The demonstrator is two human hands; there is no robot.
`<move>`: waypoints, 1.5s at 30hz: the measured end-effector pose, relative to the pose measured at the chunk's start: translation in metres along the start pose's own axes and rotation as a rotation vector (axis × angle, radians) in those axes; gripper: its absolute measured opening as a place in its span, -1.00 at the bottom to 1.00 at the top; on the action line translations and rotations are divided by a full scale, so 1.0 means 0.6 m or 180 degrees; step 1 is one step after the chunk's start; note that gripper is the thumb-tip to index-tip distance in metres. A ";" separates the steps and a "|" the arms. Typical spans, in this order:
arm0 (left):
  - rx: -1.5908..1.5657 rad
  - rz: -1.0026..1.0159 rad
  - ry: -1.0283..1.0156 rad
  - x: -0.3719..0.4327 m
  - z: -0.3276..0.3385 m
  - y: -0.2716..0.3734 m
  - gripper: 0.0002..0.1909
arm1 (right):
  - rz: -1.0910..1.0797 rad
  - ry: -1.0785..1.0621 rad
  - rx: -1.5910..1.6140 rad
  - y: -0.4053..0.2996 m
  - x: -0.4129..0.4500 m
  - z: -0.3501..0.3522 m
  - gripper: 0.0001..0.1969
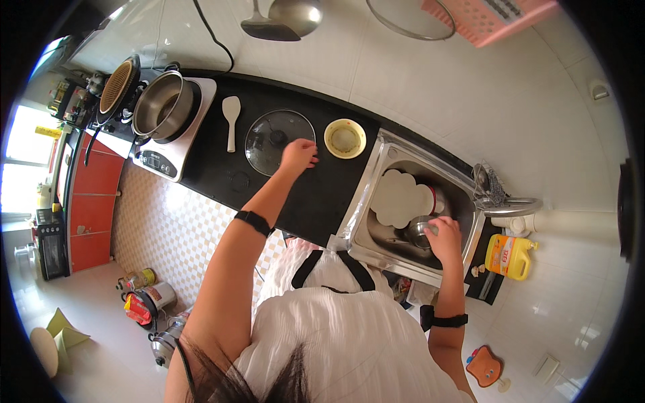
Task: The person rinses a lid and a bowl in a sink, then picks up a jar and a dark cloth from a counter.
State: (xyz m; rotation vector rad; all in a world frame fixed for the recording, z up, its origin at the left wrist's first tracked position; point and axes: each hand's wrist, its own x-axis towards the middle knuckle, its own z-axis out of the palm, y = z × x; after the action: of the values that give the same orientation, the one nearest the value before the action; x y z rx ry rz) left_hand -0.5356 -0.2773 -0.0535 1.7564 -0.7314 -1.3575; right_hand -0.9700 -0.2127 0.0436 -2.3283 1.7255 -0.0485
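Observation:
My left hand [301, 157] is above the right edge of a glass pot lid [269, 133] with a black knob. Its fingers are loosely curled, and I cannot tell whether they touch the rim. Just right of it stands a pale yellow bowl [344, 139] with some residue inside. In the stainless steel sink [370, 196], my right hand [446, 237] grips the edge of a small metal bowl [418, 231]. A white scalloped board [398, 199] lies beside that bowl in the basin, partly over a red-rimmed vessel [439, 200].
A white rice paddle [231, 121] lies left of the lid. Further left, a steel pot [164, 108] sits on an induction cooker [166, 158]. The faucet [514, 206] and a yellow detergent jug [509, 257] are right of the sink. Utensils [272, 25] hang on the wall.

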 end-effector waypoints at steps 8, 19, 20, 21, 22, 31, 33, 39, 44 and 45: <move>0.3306 0.0435 0.2715 0.006 -0.251 -0.049 -0.52 | 0.0346 -0.0542 0.1405 -0.059 0.011 0.025 -0.72; 0.2815 0.0888 0.2081 0.062 -0.314 -0.138 -0.63 | 0.0832 -0.0633 0.1747 -0.026 -0.031 0.093 -0.68; 0.2874 0.0991 0.2038 0.065 -0.292 -0.121 -0.55 | 0.0828 -0.0626 0.1686 -0.015 -0.039 0.089 -0.68; 0.2929 0.1082 0.2027 0.066 -0.279 -0.111 -0.45 | 0.0794 -0.0630 0.1627 -0.007 -0.043 0.087 -0.68; 0.3110 0.1471 0.1646 0.071 -0.282 -0.108 -0.36 | 0.0840 -0.0624 0.1551 -0.005 -0.048 0.078 -0.69; 0.2866 0.0496 0.1805 0.101 -0.320 -0.097 -0.64 | 0.1085 -0.0689 0.1596 0.077 -0.074 0.088 -0.71; 0.2680 0.0877 0.2086 0.054 -0.337 -0.126 -0.69 | 0.1391 -0.0265 0.2093 0.103 -0.061 0.079 -0.74; 0.1086 0.2066 0.1051 -0.170 -0.075 -0.076 -0.79 | 0.2397 0.1926 0.2188 0.287 0.012 0.129 -0.50; 0.1845 0.1751 -0.0926 -0.262 0.186 -0.014 -0.75 | 0.1802 0.2825 0.3179 0.325 0.095 0.125 -0.75; 0.2054 0.2024 -0.1182 -0.262 0.228 -0.006 -0.74 | 0.1794 0.2803 0.3199 0.323 0.098 0.123 -0.75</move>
State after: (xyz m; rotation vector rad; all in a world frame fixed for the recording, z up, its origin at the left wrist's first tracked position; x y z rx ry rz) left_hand -0.7091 -0.1789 0.0072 1.4983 -1.9148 -1.0556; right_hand -1.1216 -0.3084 -0.0762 -1.0546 1.9019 -1.5843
